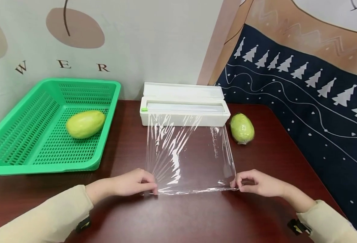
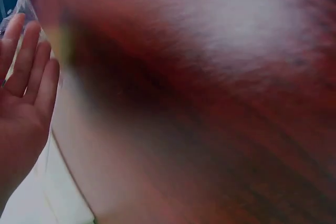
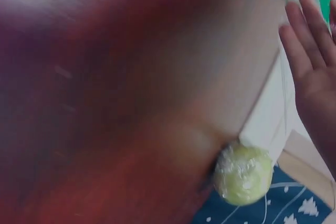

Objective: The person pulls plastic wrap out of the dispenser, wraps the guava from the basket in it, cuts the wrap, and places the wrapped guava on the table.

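Observation:
A sheet of clear plastic wrap [image 1: 193,158] stretches toward me from a white wrap dispenser box [image 1: 184,118], whose lid [image 1: 182,91] stands raised. My left hand [image 1: 134,182] pinches the sheet's near left corner. At the near right corner, my right hand [image 1: 257,183] pinches the film between thumb and finger. The near edge runs fairly straight between both hands, with creases mostly on the left side. Beside the box on the right lies a yellow-green fruit [image 1: 242,129] covered in shiny wrap; it also shows in the right wrist view [image 3: 244,176].
A green plastic basket [image 1: 107,141] stands at the left, with an unwrapped yellow-green fruit [image 1: 85,124] in it. A small green slider [image 1: 144,109] sits at the box's left end. Everything rests on a dark red-brown table [image 1: 190,219], backed by printed cloths [image 1: 160,44].

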A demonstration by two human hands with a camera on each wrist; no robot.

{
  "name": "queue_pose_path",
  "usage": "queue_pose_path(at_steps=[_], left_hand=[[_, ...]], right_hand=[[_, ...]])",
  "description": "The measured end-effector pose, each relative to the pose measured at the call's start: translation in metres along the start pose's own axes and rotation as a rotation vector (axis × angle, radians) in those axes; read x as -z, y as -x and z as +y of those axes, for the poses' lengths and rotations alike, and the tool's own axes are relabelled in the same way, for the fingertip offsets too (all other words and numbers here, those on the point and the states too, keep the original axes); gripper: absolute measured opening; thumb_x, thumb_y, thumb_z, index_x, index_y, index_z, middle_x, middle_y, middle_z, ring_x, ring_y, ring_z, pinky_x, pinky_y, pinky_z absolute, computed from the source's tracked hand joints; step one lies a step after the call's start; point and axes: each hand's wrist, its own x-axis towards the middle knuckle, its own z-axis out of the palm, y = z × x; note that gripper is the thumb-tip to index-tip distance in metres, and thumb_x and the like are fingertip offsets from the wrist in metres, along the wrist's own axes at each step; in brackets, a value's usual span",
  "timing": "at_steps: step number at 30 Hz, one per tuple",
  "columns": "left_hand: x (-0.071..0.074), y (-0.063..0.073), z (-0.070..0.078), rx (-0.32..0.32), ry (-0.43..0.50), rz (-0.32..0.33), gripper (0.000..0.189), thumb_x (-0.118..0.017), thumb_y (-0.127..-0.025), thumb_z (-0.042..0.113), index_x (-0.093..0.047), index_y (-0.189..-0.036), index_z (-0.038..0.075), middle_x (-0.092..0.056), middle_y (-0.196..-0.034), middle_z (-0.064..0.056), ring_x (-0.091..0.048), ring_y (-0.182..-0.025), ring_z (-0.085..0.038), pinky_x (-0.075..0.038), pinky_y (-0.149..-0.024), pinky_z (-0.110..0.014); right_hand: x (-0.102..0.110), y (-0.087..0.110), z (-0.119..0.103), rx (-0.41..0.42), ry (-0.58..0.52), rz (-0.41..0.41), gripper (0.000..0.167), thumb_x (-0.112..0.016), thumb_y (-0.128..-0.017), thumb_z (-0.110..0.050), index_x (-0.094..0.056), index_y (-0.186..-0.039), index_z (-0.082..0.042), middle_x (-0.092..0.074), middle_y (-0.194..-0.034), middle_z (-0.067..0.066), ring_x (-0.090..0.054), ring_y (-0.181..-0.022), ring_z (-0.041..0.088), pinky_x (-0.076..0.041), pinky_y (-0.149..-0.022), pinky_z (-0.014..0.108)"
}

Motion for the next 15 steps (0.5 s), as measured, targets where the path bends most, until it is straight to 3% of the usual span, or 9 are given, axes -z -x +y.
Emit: queue_pose_path(at_steps=[5,8,15], left_hand=[[-0.008,0.003,-0.005,-0.158,-0.237,0.052,0.015,-0.06,-0.09,0.02,-0.072,-0.082,0.018,-0.066,-0.084,0.012,-0.057,-0.083,0.0,-0.047,-0.082,-0.023],[-0.012,0.006,-0.007,-0.188,-0.343,0.082,0.005,-0.067,-0.084,0.018,-0.072,-0.083,0.019,-0.065,-0.088,0.014,-0.057,-0.089,-0.002,-0.046,-0.084,-0.024],[-0.021,0.01,-0.006,-0.16,-0.404,0.095,0.011,-0.071,-0.078,0.014,-0.069,-0.083,0.023,-0.058,-0.089,0.016,-0.05,-0.09,-0.001,-0.046,-0.081,-0.021]], right_hand=[[-0.021,0.002,0.003,0.104,0.357,0.117,0.026,-0.066,-0.079,0.003,-0.053,-0.078,-0.019,-0.068,-0.102,0.003,-0.063,-0.1,0.014,-0.043,-0.089,0.013],[-0.031,0.003,0.004,0.143,0.5,0.166,0.026,-0.071,-0.075,-0.001,-0.056,-0.077,-0.021,-0.067,-0.104,0.002,-0.062,-0.101,0.016,-0.036,-0.094,0.006],[-0.045,0.001,0.013,0.171,0.575,0.318,0.02,-0.074,-0.076,-0.007,-0.06,-0.073,-0.021,-0.066,-0.095,-0.002,-0.062,-0.093,0.015,-0.037,-0.091,0.005]])
